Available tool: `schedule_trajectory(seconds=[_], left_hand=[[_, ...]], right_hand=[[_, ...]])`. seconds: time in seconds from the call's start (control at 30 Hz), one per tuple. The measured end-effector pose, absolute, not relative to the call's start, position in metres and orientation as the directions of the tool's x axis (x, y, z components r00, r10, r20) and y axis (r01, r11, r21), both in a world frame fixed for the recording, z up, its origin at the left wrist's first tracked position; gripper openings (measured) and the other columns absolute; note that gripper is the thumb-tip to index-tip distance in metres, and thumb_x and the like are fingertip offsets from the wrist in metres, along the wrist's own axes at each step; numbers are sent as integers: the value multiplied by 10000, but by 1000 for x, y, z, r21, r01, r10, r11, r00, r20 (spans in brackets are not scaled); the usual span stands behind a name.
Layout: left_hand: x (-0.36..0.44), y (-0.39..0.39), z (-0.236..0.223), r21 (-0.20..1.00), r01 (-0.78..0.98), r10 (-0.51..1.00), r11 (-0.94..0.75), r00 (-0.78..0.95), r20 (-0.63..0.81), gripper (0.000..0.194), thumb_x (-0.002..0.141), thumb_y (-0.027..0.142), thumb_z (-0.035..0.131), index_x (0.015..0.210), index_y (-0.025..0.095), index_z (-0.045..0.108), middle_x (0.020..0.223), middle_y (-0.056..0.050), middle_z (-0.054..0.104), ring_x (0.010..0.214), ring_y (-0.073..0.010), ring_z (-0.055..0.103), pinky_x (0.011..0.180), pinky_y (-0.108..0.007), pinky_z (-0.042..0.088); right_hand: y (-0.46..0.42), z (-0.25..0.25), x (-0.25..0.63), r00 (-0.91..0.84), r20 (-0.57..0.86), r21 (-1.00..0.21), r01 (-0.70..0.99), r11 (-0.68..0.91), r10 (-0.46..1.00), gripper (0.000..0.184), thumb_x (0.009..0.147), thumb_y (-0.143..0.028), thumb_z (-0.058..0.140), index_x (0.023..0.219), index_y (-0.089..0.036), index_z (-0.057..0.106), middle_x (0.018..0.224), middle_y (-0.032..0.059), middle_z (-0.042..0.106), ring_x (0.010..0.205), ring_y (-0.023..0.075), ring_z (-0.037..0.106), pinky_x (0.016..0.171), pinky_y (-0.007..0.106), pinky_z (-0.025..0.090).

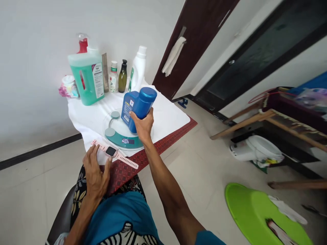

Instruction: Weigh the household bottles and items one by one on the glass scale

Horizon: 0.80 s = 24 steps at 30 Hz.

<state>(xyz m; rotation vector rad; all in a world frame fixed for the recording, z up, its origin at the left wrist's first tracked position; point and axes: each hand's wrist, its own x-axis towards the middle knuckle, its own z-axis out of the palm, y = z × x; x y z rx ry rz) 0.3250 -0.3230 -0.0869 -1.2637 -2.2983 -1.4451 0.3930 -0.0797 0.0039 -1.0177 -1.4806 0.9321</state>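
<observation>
My right hand (144, 126) is wrapped round a blue plastic bottle (138, 107) with a broad round blue cap. The bottle leans slightly over a round glass scale (119, 140) with a teal band and a lit display; whether its base touches the glass I cannot tell. At the near table edge, my left hand (96, 170) lies with fingers and thumb apart. Its fingertips touch or nearly touch the strap of a pink smartwatch (110, 151), which lies flat with its strap stretched out in front of the scale.
Along the wall stand a green liquid jug (87, 80), a clear bottle (113, 77), a dark olive pump bottle (123, 77) and a white detergent bottle (138, 69). White cloth (171, 114) covers most of the red-patterned table. A green plastic tub (245, 207) sits on the floor at right.
</observation>
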Motion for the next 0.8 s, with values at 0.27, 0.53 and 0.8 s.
schedule_trajectory(seconds=[0.27, 0.53, 0.8], left_hand=[[335, -320, -116, 595, 786, 625, 168, -552, 553, 785, 1124, 520, 596, 1784, 182, 338, 1744, -300, 423, 1680, -465, 399, 1367, -727, 351], [335, -320, -116, 583, 791, 629, 183, -551, 549, 776, 1101, 505, 659, 1775, 235, 386, 1721, -281, 461, 1650, -468, 437, 1361, -716, 362], [339, -318, -116, 556, 800, 602, 226, -563, 566, 781, 1101, 529, 659, 1786, 266, 391, 1707, -254, 490, 1610, -472, 477, 1335, -705, 394]], right_hand=[[-60, 17, 424, 31, 405, -913, 69, 402, 914, 636, 749, -573, 882, 1225, -253, 608, 1139, 72, 805, 1060, 292, 767, 1042, 537, 647], [54, 30, 488, 253, 472, -864, 322, 387, 844, 638, 670, -355, 869, 1225, -231, 579, 1295, 154, 753, 1266, 365, 720, 1182, 597, 546], [121, 1, 520, 359, 406, -865, 449, 226, 840, 710, 740, -250, 865, 1367, -163, 545, 1361, 204, 729, 1345, 384, 716, 1253, 575, 510]])
